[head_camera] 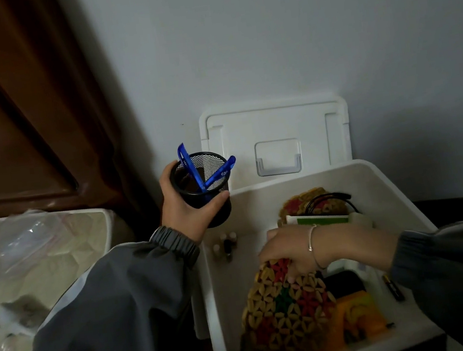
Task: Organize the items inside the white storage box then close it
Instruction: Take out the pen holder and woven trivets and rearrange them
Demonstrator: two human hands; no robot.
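Note:
The white storage box [388,180] stands open at lower right, its lid [274,127] leaning upright against the wall behind it. My left hand [184,211] grips a black mesh pen holder [205,191] with two blue pens, held above the box's far left corner. Inside the box, my right hand [294,252] pinches the top edge of a woven mat with a yellow, red and green pattern [288,310]. A second patterned mat [308,203] lies at the back under a green and white packet [319,219] and a black cable [332,200].
Small bottles [225,244] stand in the box's left side. An orange item [360,318], a black object [343,283] and a battery [393,288] lie at the right. A plastic-wrapped mattress [42,255] is on the left, with a small fluffy toy [18,318]. A brown headboard rises behind it.

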